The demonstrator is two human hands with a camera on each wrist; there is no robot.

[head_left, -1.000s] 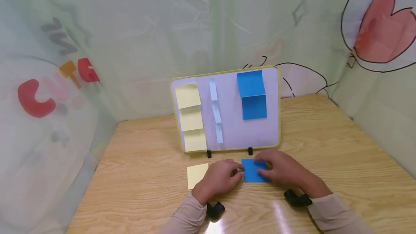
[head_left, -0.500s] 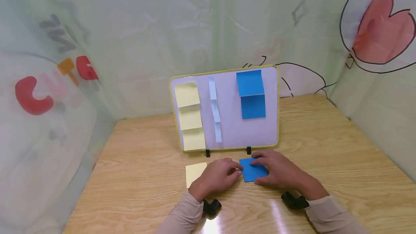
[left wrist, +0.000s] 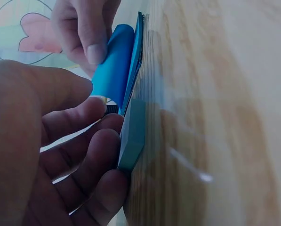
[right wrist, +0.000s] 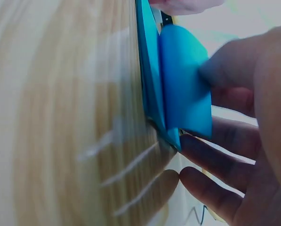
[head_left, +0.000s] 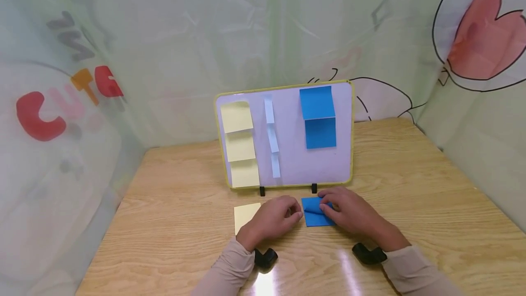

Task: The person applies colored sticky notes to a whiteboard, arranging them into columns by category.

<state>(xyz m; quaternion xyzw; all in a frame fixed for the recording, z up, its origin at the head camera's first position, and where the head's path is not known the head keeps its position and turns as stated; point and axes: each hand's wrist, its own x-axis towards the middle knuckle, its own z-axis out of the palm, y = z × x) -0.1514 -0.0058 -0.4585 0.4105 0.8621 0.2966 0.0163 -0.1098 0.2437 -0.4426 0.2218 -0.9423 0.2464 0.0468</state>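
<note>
On the table lies a blue sticky note pad (head_left: 316,221), its top sheet bent up into a roll. My right hand (head_left: 355,211) pinches the lifted blue sticky note (right wrist: 182,80) between thumb and fingers; part of it still joins the pad. My left hand (head_left: 273,218) rests just left of the pad, fingers loosely curled, nothing between thumb and forefinger. In the left wrist view its lower fingertips are right at a small pale-blue block (left wrist: 133,136), which the hand hides in the head view. Left of this hand lies a pale yellow sticky note pad (head_left: 245,216), partly covered.
Behind the pads stands a yellow-framed whiteboard (head_left: 291,168) on black feet (head_left: 262,191). It bears columns of yellow notes (head_left: 237,117), narrow light-blue strips (head_left: 272,138) and two blue notes (head_left: 318,103). A printed curtain (head_left: 185,49) surrounds the wooden table (head_left: 172,214).
My right thumb and fingers have closed on the blue pad's top sheet, and its near edge has curled up. My left fingertips have drawn slightly back from the pad's left edge.
</note>
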